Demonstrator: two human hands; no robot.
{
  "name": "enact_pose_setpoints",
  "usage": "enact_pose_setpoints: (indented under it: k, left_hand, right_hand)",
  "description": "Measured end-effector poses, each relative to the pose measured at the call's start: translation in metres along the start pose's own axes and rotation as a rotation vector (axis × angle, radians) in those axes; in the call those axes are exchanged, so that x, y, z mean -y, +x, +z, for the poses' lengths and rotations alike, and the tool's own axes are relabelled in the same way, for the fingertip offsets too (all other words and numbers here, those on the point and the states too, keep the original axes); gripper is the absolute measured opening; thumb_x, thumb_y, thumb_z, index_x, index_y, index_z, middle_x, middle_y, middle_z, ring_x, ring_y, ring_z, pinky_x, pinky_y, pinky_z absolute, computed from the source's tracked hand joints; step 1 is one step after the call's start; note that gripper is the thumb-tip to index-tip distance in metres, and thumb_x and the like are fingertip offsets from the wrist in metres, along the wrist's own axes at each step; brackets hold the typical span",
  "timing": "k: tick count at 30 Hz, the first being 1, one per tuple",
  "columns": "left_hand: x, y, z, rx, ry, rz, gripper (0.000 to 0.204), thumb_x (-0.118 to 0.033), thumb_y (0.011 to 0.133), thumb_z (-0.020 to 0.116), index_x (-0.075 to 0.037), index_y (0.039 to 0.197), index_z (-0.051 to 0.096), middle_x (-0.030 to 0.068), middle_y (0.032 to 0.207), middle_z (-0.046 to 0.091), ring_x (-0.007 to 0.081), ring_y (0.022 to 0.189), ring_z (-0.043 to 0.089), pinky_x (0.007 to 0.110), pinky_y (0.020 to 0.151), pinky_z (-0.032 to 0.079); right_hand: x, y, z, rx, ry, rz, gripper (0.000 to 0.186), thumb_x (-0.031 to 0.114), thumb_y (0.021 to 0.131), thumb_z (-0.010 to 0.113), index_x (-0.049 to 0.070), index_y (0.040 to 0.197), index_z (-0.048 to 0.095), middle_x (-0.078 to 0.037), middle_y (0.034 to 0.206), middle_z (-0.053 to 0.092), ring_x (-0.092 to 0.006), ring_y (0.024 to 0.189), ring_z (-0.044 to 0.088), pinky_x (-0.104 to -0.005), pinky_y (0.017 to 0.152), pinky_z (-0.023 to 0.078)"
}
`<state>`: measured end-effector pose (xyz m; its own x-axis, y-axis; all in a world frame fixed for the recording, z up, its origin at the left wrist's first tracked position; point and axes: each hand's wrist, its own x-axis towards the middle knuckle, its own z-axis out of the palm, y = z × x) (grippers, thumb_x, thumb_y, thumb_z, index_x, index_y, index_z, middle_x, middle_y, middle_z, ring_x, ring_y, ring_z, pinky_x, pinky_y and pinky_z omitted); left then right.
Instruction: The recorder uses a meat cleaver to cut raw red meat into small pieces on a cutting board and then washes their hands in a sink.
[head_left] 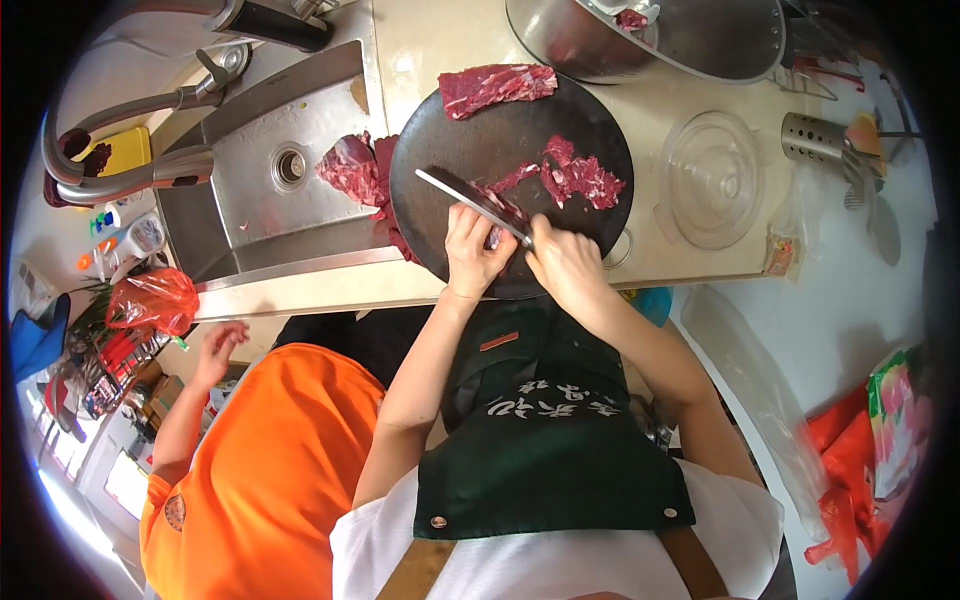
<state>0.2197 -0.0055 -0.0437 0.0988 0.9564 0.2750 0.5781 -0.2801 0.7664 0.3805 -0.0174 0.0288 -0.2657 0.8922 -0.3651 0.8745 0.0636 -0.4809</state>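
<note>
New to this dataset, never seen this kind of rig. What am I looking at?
No robot here: just a person's two bare hands. The one picture comes from the left of two fisheye cameras worn on the head, looking down, so straight edges bend toward its rim. Picture left is the person's left.

The right hand grips a knife by its handle. The left hand holds a piece of meat, mostly hidden, beside the blade. On the round dark cutting board also lie a meat slab and cut meat. Left of it is a sink; the orange top belongs to someone else.
</note>
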Motion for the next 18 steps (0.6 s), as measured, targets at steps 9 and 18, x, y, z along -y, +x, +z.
enact_pose_setpoints:
  k: [9, 18]
  left_hand:
    - [-0.007, 0.005, -0.001, -0.02, -0.017, 0.014, 0.025, 0.0, 0.063, 0.07, -0.002, 0.087, 0.066, 0.0107, 0.09, 0.061, 0.0324, 0.093, 0.058, 0.04, 0.08, 0.051]
    - [-0.002, 0.001, 0.0, -0.043, 0.011, 0.021, 0.028, 0.001, 0.063, 0.069, -0.003, 0.09, 0.065, 0.0109, 0.092, 0.06, 0.0333, 0.091, 0.056, 0.041, 0.08, 0.05]
  right_hand:
    - [-0.002, -0.005, 0.001, 0.011, -0.044, 0.047, 0.032, 0.017, 0.079, 0.074, 0.001, 0.093, 0.05, -0.017, 0.069, 0.065, -0.0339, 0.063, 0.068, -0.0431, 0.053, 0.053]
    - [-0.01, -0.026, 0.005, 0.043, -0.052, 0.104, 0.033, 0.018, 0.078, 0.074, 0.003, 0.093, 0.049, -0.017, 0.07, 0.066, -0.0356, 0.066, 0.068, -0.0441, 0.057, 0.055]
